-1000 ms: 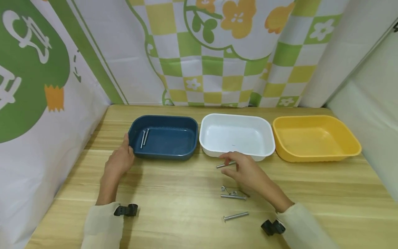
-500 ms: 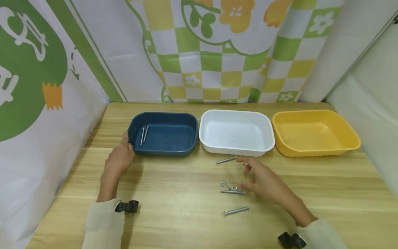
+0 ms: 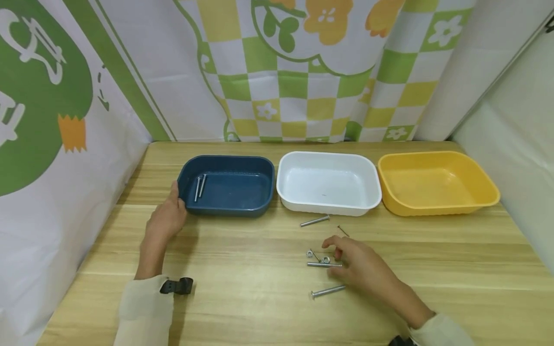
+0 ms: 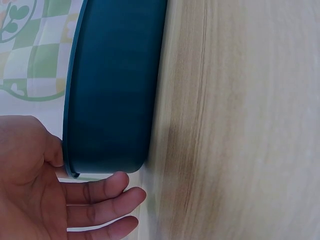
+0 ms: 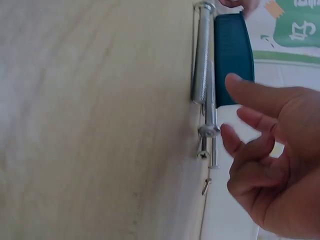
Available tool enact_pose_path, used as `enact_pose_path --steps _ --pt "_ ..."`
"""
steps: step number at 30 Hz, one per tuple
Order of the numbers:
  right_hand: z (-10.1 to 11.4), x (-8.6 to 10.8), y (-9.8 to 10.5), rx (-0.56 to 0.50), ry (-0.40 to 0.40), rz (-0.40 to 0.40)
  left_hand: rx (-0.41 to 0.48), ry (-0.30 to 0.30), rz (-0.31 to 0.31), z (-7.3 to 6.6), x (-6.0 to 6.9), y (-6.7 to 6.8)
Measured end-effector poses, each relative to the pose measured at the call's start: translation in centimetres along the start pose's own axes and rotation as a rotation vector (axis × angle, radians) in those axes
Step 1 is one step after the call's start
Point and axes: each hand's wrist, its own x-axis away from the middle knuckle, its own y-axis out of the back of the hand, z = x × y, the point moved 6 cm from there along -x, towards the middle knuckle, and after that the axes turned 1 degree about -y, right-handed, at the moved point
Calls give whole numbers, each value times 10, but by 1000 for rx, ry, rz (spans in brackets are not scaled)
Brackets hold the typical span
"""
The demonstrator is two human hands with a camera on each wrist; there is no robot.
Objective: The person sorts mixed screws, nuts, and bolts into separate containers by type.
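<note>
My left hand [image 3: 166, 218] rests against the left end of the dark blue tray [image 3: 229, 212], touching its rim. In the left wrist view its other fingers [image 4: 107, 207] extend beside the tray's end wall. Two bolts lie in that tray. My right hand [image 3: 365, 269] holds nothing, fingers bent and parted, over a small cluster. In it are a long bolt [image 3: 320, 264], two nuts, one a hex nut [image 3: 326, 260], and a thin screw [image 3: 315, 254]. Another bolt [image 3: 328, 291] lies nearer me. Beyond the hand are a bolt [image 3: 315, 221] and a small screw [image 3: 343, 230].
A white tray [image 3: 329, 209] stands in the middle and a yellow tray [image 3: 441, 210] at the right, in one row with the blue one. Patterned cloth [image 3: 294, 86] hangs behind the wooden table [image 3: 242, 288]. White sheeting flanks both sides.
My right hand has let go of a bolt in front of the white tray and drawn back toward the cluster. The small screw there is uncovered. The left hand stays at the blue tray.
</note>
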Motion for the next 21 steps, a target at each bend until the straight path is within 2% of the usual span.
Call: enact_pose_path --steps 6,9,17,21 --pt "2 -1 -5 99 5 -39 8 -8 4 0 0 0" --pt "3 -1 -7 107 27 -48 11 -11 6 1 0 0" --pt "4 -1 -12 105 88 -11 16 -17 -4 0 1 0" --pt "5 -2 -12 125 96 -8 21 -21 -6 -1 0 1"
